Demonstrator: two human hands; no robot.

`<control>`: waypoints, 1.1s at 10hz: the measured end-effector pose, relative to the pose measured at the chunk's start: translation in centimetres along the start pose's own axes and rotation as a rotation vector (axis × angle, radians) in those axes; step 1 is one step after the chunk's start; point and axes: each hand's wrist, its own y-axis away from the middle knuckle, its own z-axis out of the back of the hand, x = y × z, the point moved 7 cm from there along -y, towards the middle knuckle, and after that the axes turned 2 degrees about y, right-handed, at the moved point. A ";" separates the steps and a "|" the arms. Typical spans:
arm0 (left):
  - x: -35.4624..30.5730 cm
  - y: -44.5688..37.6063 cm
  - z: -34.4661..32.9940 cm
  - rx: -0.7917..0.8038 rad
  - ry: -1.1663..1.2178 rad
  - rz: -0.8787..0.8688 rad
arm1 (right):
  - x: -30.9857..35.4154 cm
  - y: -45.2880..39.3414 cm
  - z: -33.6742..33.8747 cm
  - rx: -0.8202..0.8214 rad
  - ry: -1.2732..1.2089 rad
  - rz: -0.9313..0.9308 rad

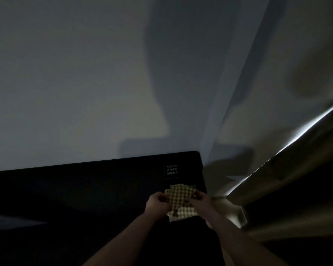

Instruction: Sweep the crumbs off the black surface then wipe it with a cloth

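Note:
The room is dim. A checkered cloth (182, 202) hangs between both hands above the right end of the black surface (85, 189). My left hand (157, 203) pinches the cloth's left edge. My right hand (202, 201) grips its right edge, near the surface's right border. The cloth looks partly spread, with its lower part drooping. No crumbs can be made out in the darkness.
A small label with white characters (171, 171) sits on the black surface just beyond the cloth. A pale wall (85, 83) rises behind. To the right hangs a light curtain (277, 93), with a bright strip of light (296, 137) along its fold.

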 end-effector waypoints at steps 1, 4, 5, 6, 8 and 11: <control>-2.6 -2.6 0.4 -0.008 0.021 -0.037 | 2.1 -3.6 -0.2 0.058 0.018 -0.001; -8.3 -9.5 -0.2 -0.014 -0.380 -0.373 | 9.2 -9.3 0.2 -0.091 0.170 0.274; -5.7 -11.1 -2.8 0.207 -0.768 -0.327 | 6.4 -10.3 -0.4 0.042 0.512 0.292; -4.1 -11.3 -4.0 0.243 -0.789 -0.276 | 3.2 -10.5 -0.2 0.063 0.699 0.283; -0.1 -6.4 -4.2 -0.052 -0.515 -0.163 | -1.7 -5.1 1.3 -0.178 0.825 0.434; 0.9 -5.7 -3.7 -0.014 -0.315 -0.130 | -3.9 -2.5 0.0 -0.080 0.902 0.361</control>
